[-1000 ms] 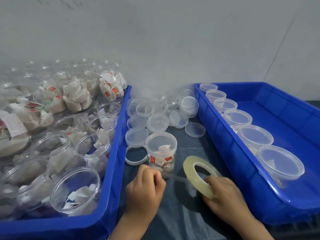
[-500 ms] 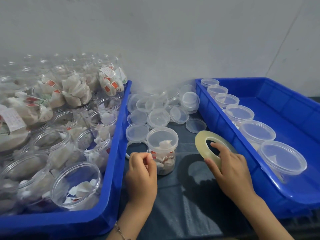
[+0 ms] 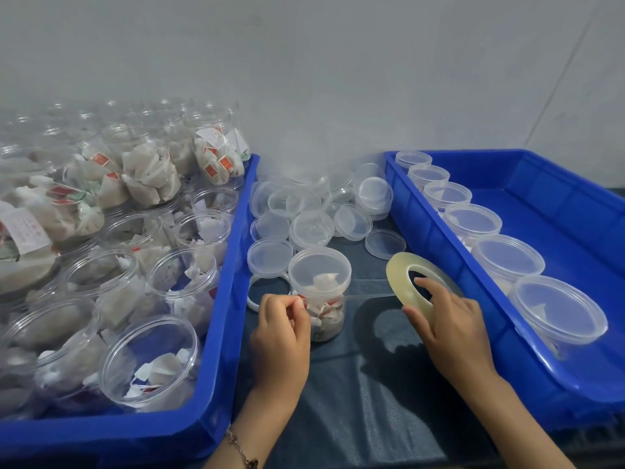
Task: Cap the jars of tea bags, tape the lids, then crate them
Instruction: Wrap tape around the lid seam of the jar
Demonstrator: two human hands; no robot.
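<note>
On the dark mat [image 3: 355,401], left hand [image 3: 282,336] pinches tape at the capped jar [image 3: 319,292]; right hand [image 3: 453,328] grips the roll [image 3: 402,286].

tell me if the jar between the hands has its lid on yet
On. The jar stands upright between the crates with a clear lid across its mouth; whether it is pressed fully down cannot be told.

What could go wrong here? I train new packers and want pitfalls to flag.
The thin clear tape strand stretched from the yellowish tape roll to the left hand may twist or stick to itself. The capped clear plastic jar stands unbraced, so pulling might tip it toward the loose clear lids.
</note>
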